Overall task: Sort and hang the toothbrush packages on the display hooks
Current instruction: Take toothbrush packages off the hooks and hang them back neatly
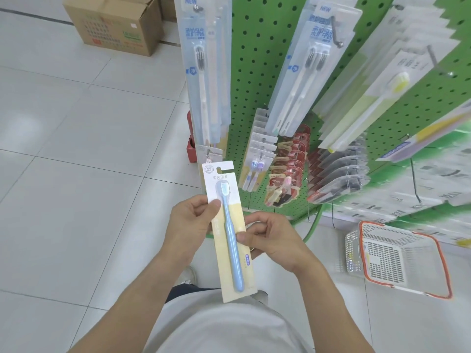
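Two hands, left hand (190, 222) and right hand (270, 240), pinch a blue toothbrush package (228, 225) at centre frame, over white floor tiles (76, 149) beside the green pegboard (257, 59).

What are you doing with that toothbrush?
A person is stocking a shop display. Both hands, left hand and right hand, hold one blue toothbrush package in front of the green pegboard. It is not on a hook yet. Other packages already hang there, and a basket sits on the floor.
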### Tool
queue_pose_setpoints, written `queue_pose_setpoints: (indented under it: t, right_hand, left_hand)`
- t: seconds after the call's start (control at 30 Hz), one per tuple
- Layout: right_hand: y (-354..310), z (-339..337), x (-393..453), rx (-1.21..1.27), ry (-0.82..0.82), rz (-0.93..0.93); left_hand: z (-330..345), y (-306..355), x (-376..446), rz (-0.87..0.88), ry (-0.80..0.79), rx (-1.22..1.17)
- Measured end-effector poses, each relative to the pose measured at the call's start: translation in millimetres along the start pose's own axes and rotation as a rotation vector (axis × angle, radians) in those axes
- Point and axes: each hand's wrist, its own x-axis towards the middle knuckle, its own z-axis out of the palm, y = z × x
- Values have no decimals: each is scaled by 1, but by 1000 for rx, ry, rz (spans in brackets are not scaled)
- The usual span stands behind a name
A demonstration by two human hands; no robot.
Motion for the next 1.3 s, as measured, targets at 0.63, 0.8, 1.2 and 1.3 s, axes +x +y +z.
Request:
queue_pose_setpoints:
  t: [0.63,0.8,1.2,1.3]
  right_hand:
    - [3,1,2,-70,-34,-36]
    - [6,4,1,-29,-24,-41]
    - [14,-8,5,-16,29,-113]
    - [15,-9,3,-48,55,-162]
  left_hand:
    - [3,7,9,158,206,57]
    - [5,8,8,126,124,52]
    - [11,5,6,132,59,49]
    - [12,3,6,98,8,85]
